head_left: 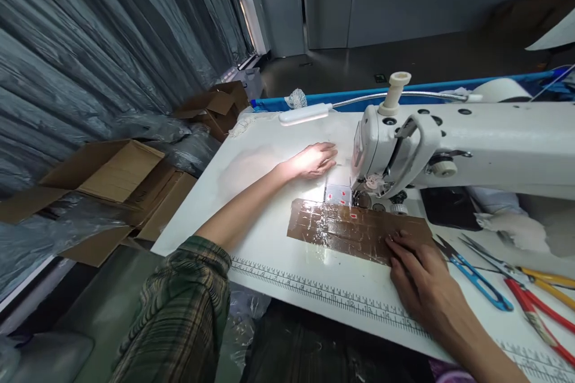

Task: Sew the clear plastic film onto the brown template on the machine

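A white sewing machine point(467, 143) stands on the white table. My left hand point(314, 160) rests on the tabletop to the left of the machine's head, under bright light, with its fingers stretched forward and slightly bent. Nothing shows in it. Brown shiny tape-like sheet point(335, 230) lies in front of the needle area, its far edge by a metal plate point(338, 194) with small red marks. My right hand point(420, 266) lies over the sheet's right end, fingers extended and touching it. The needle tip is hard to make out.
To the right lie blue thread snips point(483, 281), red-handled scissors point(534, 305) and a yellow-handled tool point(550, 278). A lamp point(305, 114) reaches over the table's far side. A printed ruler point(314, 292) runs along the front edge. Open cardboard boxes point(121, 170) stand left.
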`<action>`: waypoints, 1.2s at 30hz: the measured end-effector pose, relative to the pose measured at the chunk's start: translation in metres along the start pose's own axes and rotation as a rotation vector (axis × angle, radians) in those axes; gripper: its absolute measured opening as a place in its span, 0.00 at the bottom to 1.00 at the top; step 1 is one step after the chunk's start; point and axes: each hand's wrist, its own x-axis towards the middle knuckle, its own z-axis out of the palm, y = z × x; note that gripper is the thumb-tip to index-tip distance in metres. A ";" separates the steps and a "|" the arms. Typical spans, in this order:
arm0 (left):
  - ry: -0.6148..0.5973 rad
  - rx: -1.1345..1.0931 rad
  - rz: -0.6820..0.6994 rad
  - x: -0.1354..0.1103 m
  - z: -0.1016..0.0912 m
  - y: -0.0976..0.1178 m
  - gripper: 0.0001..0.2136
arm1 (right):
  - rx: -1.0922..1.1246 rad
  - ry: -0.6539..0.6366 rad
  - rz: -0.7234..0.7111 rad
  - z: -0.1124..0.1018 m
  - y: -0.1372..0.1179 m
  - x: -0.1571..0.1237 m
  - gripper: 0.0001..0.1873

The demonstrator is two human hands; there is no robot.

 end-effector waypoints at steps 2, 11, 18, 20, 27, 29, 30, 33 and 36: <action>-0.018 0.022 0.009 -0.023 -0.020 -0.005 0.10 | -0.012 0.011 -0.055 0.003 0.007 -0.003 0.19; 0.030 0.154 -0.218 -0.140 -0.093 -0.004 0.15 | -0.101 0.052 -0.193 0.012 0.025 -0.011 0.25; 0.010 0.152 -0.021 -0.169 -0.046 0.041 0.10 | -0.139 0.056 -0.215 0.012 0.025 -0.010 0.25; 0.053 0.182 -0.056 -0.171 -0.044 0.042 0.12 | -0.134 0.053 -0.218 0.014 0.027 -0.013 0.25; 0.183 0.198 -0.529 -0.179 -0.057 0.004 0.11 | -0.133 0.077 -0.185 0.021 0.039 -0.018 0.28; 0.223 0.138 -0.550 -0.180 -0.058 0.000 0.10 | -0.134 0.079 -0.171 0.020 0.035 -0.016 0.29; 0.253 0.126 -0.554 -0.180 -0.058 -0.001 0.10 | -0.137 0.084 -0.175 0.019 0.032 -0.014 0.30; 0.257 0.121 -0.552 -0.177 -0.058 0.002 0.08 | -0.136 0.084 -0.158 0.013 0.020 -0.009 0.31; 0.147 0.112 -0.567 -0.173 -0.057 0.006 0.08 | -0.115 0.077 -0.119 0.009 0.011 -0.005 0.31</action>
